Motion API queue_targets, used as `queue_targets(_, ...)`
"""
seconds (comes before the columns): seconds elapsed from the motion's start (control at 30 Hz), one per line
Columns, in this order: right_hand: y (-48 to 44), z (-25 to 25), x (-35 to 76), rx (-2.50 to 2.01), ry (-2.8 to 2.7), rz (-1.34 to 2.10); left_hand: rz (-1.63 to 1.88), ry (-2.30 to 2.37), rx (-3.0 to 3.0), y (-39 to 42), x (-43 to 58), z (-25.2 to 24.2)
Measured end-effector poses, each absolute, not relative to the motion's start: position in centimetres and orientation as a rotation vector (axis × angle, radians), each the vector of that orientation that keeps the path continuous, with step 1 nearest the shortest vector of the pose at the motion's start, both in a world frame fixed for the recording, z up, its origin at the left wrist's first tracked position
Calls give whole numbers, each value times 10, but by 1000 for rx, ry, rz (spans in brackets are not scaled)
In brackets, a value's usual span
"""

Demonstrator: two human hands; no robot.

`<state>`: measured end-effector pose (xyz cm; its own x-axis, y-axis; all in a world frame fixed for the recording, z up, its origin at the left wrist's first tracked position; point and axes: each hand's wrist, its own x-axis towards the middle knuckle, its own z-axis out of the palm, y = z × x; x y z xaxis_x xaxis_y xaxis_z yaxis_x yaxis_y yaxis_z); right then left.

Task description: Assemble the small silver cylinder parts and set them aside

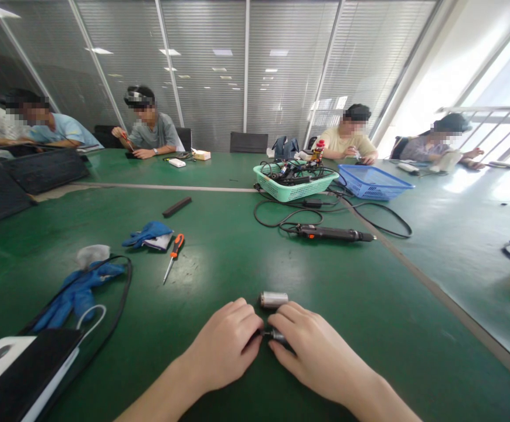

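My left hand (226,343) and my right hand (312,346) meet near the front edge of the green table (246,258). Both are curled around a small dark metal part (275,335) held between their fingertips; most of it is hidden. Just beyond the fingers a short silver metal cylinder (274,299) lies on its side on the table, apart from both hands.
An orange-handled screwdriver (173,255) and blue gloves (147,233) lie to the left. A black electric screwdriver (332,234) with cable lies beyond. Green basket (296,186) and blue basket (371,183) stand further back. A black-and-white device (17,372) sits front left. Several people sit around the table.
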<state>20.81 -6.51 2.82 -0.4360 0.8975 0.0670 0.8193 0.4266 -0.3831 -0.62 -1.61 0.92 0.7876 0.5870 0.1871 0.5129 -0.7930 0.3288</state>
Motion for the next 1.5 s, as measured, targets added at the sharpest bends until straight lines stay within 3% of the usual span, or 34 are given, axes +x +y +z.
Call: queue_targets(1.5, -66, 32, 207, -1481, -2433, 403, 432, 853, 2723, -17, -6, 12)
